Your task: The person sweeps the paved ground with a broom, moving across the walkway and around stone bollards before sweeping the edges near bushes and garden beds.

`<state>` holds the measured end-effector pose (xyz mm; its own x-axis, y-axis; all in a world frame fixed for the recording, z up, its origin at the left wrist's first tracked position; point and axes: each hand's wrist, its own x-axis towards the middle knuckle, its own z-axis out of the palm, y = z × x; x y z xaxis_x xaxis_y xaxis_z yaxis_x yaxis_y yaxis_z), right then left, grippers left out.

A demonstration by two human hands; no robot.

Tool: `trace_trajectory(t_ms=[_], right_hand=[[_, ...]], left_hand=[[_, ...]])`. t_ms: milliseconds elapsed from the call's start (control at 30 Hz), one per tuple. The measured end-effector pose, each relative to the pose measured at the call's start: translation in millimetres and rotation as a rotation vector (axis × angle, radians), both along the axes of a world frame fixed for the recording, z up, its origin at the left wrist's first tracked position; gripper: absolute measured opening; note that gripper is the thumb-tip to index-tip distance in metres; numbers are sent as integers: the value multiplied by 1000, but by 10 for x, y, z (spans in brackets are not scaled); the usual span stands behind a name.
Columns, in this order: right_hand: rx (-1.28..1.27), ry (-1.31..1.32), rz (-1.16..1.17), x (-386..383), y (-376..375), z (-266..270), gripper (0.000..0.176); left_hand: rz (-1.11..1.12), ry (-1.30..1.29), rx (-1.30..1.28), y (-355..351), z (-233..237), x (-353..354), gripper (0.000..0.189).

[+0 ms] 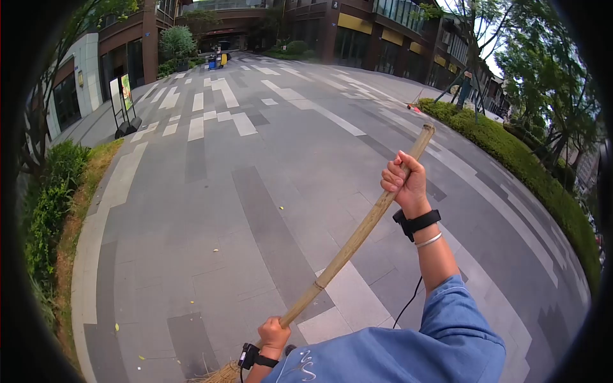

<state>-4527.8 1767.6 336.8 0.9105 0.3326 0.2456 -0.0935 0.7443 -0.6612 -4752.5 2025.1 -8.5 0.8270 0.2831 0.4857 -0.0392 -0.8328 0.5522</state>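
Note:
A long bamboo pole slants from the lower left up to the right across the view. Near its upper end my right hand is wrapped round it, with a black strap and a silver bangle on the wrist. Lower down, my left hand grips the same pole, a black strapped device on that wrist. Straw-like bristles of the broom show at the bottom edge, partly hidden by my left wrist. A few small yellow leaves lie on the grey paving.
Green shrubs border the paving at left, and a low hedge curves along the right. Two sign boards stand at upper left. A cart is far ahead near the buildings. A small red object lies by the hedge.

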Motion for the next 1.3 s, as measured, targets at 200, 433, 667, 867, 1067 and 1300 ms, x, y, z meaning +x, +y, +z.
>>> trace_trajectory(t_ms=[200,433,667,867,1067,1300], right_hand=[[-61,-73,-50,-529,590,-1008,16],[-20,158,-179,410,228,-841,19],[-111,254,-60,1534,-810,-683,26],[-175,126,-12,2254,-1230,-302,25],[-1,-137,-51,2387,-2565,426,22],[76,-590,-191,1490,-2983,265,11]], left_hand=[[123,121,165,1553,-395,535,8],[147,76,228,1296,-9,1027,9],[-41,506,-63,-343,111,1022,19],[37,553,-126,-1536,44,1731,18],[-262,38,168,-2249,408,2720,16],[-275,-311,346,-2026,601,3763,11]])
